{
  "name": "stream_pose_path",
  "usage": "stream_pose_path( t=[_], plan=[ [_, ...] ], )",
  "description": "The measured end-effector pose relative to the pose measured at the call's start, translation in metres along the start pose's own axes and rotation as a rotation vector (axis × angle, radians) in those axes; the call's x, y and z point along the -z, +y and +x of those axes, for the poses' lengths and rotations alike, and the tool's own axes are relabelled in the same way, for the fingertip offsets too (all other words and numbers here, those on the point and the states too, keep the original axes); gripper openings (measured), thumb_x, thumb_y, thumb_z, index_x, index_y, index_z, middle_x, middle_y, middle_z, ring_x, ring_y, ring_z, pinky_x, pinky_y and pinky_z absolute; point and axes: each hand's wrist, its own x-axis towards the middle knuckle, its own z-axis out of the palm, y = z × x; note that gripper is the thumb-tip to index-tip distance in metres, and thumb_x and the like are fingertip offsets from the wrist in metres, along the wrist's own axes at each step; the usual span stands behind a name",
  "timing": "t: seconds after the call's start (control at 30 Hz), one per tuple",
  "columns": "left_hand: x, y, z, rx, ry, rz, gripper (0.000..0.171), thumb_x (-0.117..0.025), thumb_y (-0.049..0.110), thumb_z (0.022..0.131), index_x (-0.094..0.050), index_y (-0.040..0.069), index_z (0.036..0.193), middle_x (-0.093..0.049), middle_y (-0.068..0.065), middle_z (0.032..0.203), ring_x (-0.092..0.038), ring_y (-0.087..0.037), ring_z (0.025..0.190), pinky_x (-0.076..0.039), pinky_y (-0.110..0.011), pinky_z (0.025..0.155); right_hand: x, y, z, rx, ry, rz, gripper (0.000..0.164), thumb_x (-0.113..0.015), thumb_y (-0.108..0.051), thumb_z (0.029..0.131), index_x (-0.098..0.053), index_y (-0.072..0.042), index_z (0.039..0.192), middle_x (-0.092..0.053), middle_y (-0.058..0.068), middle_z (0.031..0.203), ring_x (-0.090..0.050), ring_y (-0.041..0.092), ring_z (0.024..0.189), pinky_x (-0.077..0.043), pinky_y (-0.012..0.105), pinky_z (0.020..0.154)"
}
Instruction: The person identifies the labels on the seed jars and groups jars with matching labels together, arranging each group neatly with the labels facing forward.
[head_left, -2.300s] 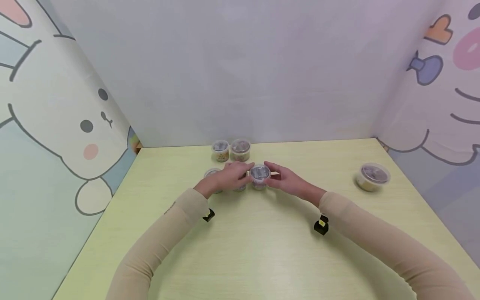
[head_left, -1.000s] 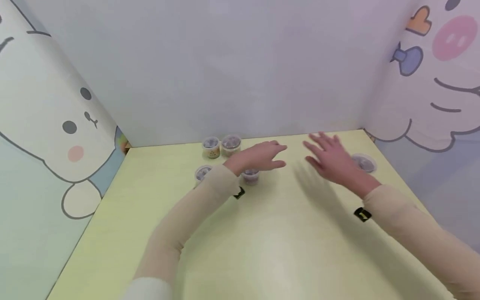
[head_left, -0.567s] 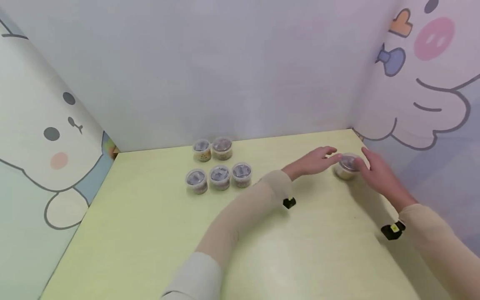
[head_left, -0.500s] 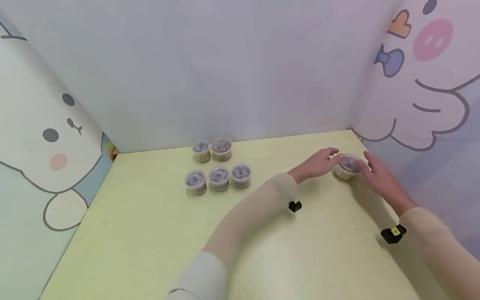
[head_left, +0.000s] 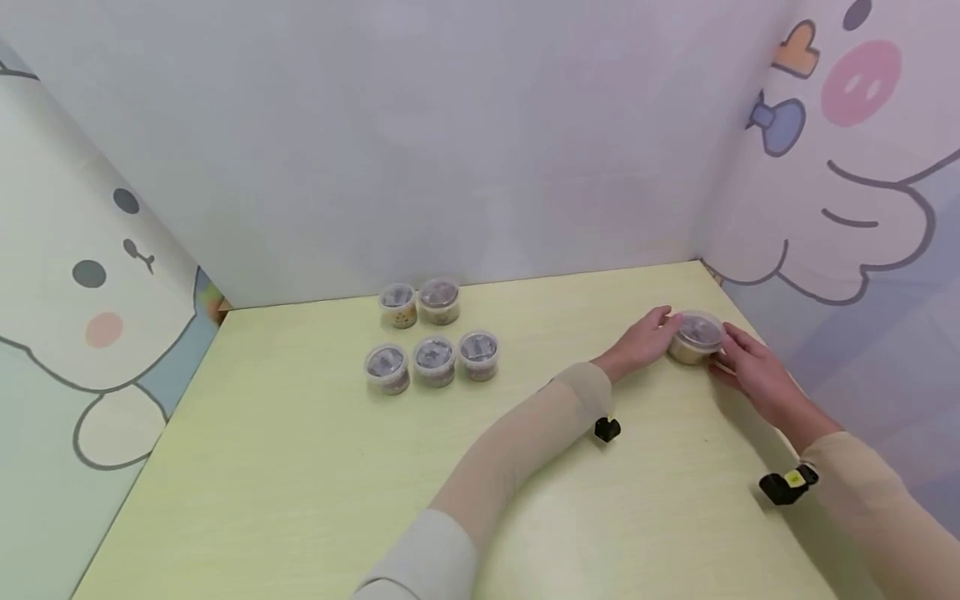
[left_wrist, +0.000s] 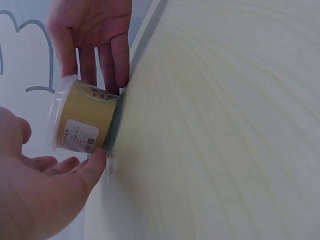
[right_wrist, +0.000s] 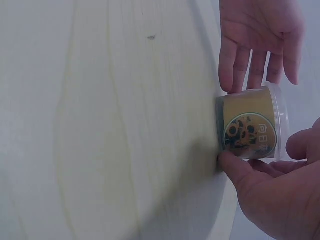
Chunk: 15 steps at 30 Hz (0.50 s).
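A round clear plastic tub with a lid and yellow contents (head_left: 695,340) stands at the table's right rear in the head view. My left hand (head_left: 643,342) is at its left side, my right hand (head_left: 756,375) at its right. In the left wrist view, the left fingertips touch the lower side of the tub (left_wrist: 85,117), which bears a white label. A round flower picture shows on the tub (right_wrist: 250,125) in the right wrist view, where the right fingers (right_wrist: 237,167) reach its base. Both hands' fingers are extended, not wrapped round it.
Three lidded tubs (head_left: 434,361) stand in a row left of centre on the pale yellow table (head_left: 300,467). Behind them two more tubs, one small (head_left: 398,305) and one wider (head_left: 439,301), stand near the back wall. Printed cartoon walls (head_left: 817,167) border the table.
Both hands have left the front-row tub and moved right to the single tub. In the last half second they have come closer to its sides. The head view has shifted right.
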Motion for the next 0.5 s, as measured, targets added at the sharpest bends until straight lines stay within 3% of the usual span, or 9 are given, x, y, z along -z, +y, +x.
stream_pose_path(
  t=[0.2, 0.4, 0.47, 0.5],
  plan=[
    [-0.0019, -0.0013, -0.0016, 0.004, 0.001, -0.014, 0.056, -0.038, 0.050, 0.108, -0.041, 0.019, 0.155, -0.053, 0.003, 0.149, -0.048, -0.010, 0.135, -0.038, -0.027, 0.111, -0.0014, 0.0019, 0.0036, -0.001, -0.007, 0.037, 0.072, -0.025, -0.041, 0.111, 0.014, -0.004, 0.159, 0.013, 0.027, 0.163, -0.001, 0.047, 0.148, -0.026, 0.043, 0.114],
    [-0.0005, -0.0021, -0.0046, -0.034, -0.008, -0.005, 0.057, -0.038, 0.048, 0.109, -0.042, 0.014, 0.155, -0.051, 0.003, 0.150, -0.048, -0.009, 0.135, -0.038, -0.024, 0.110, -0.0005, 0.0034, 0.0031, 0.003, -0.015, 0.020, 0.073, -0.026, -0.042, 0.111, 0.012, -0.003, 0.159, 0.013, 0.027, 0.164, -0.002, 0.045, 0.149, -0.030, 0.039, 0.113],
    [0.0011, -0.0025, -0.0054, -0.043, -0.003, -0.004, 0.056, -0.039, 0.047, 0.109, -0.043, 0.013, 0.154, -0.052, 0.003, 0.149, -0.048, -0.009, 0.134, -0.039, -0.024, 0.109, -0.0012, 0.0027, 0.0036, 0.003, -0.008, 0.053, 0.074, -0.030, -0.042, 0.111, 0.009, -0.003, 0.160, 0.010, 0.025, 0.165, -0.010, 0.036, 0.151, -0.037, 0.031, 0.110],
    [0.0024, -0.0027, -0.0060, -0.046, 0.000, -0.001, 0.056, -0.039, 0.047, 0.109, -0.043, 0.013, 0.154, -0.052, 0.003, 0.149, -0.048, -0.009, 0.134, -0.039, -0.025, 0.109, -0.0019, 0.0021, 0.0039, 0.006, -0.003, 0.082, 0.075, -0.034, -0.041, 0.110, 0.007, -0.003, 0.160, 0.008, 0.024, 0.166, -0.021, 0.029, 0.151, -0.041, 0.027, 0.107]
  ],
)
